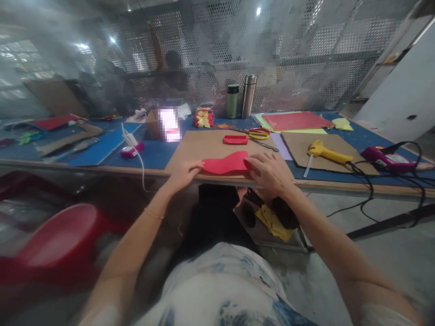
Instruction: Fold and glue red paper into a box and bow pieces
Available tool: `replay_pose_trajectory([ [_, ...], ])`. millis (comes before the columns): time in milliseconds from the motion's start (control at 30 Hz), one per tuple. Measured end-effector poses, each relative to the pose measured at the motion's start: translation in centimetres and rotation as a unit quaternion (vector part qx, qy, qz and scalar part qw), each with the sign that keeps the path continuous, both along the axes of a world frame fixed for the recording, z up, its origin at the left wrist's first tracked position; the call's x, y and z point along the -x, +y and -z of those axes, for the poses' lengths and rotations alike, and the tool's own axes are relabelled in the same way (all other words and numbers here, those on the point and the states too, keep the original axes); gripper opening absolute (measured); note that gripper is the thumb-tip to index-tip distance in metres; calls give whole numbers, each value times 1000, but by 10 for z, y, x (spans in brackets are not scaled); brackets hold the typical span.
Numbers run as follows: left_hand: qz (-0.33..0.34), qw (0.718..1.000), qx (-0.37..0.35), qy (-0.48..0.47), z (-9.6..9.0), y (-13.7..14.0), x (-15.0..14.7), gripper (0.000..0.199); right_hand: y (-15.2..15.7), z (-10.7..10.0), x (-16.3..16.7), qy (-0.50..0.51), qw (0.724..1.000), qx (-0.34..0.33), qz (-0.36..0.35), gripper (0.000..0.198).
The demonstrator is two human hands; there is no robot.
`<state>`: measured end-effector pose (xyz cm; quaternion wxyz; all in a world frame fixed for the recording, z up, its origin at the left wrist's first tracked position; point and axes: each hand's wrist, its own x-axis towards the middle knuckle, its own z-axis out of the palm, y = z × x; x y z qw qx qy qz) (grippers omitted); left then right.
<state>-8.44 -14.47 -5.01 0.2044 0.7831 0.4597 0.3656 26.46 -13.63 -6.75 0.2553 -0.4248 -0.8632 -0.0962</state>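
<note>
The left grip (188, 172) pinches one end of a wavy red paper-like strip (224, 164) over a brown cardboard sheet (192, 144); whether the right grip (268, 168), covering the other end, clamps it cannot be told. A small folded red piece (235, 140) appears done; the strip's folding seemingly remains.

Matt paper strip (224, 164), shiny metal flask (249, 97)
</note>
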Motion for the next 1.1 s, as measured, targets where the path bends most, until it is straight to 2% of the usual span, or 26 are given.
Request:
replay_pose_trajectory([
  [133, 0, 1000, -14, 10, 1, -3, -2, 23, -1, -4, 2, -6, 999, -19, -26, 49],
  [300, 6, 1000, -21, 16, 3, -1, 1, 23, 11, 7, 4, 42, 988, 25, -145, 36],
  [467, 4, 998, -55, 34, 5, -1, -2, 21, 17, 11, 3, 90, 981, 42, -164, 38],
  [567, -20, 994, -95, 49, -5, -33, 0, 20, -12, 1, 3, 114, 972, 50, -197, 35],
  [600, -20, 996, -79, 42, -11, -52, 5, 21, -28, -3, 4, 140, 963, 70, -220, 35],
  [667, -52, 998, -6, 25, -21, -95, 20, 23, -60, -6, 13, 184, 928, 154, -284, 36],
  [733, -85, 992, 84, 47, -30, -135, 40, 26, -86, -2, 29, 185, 897, 229, -331, 34],
  [800, -91, 978, 166, 86, -36, -163, 59, 32, -97, 6, 52, 172, 859, 315, -365, 39],
  [833, -105, 971, 184, 110, -37, -170, 65, 35, -97, 10, 63, 162, 852, 333, -370, 42],
  [900, -142, 961, 180, 151, -41, -171, 72, 38, -86, 12, 83, 148, 874, 288, -362, 39],
  [967, -180, 962, 123, 167, -47, -159, 70, 34, -66, 2, 91, 145, 915, 186, -329, 33],
  [1033, -194, 968, 14, 158, -57, -135, 59, 26, -44, -20, 87, 158, 946, 73, -274, 33],
  [1100, -197, 958, -139, 158, -65, -104, 42, 22, -27, -46, 72, 160, 967, -51, -193, 31],
])
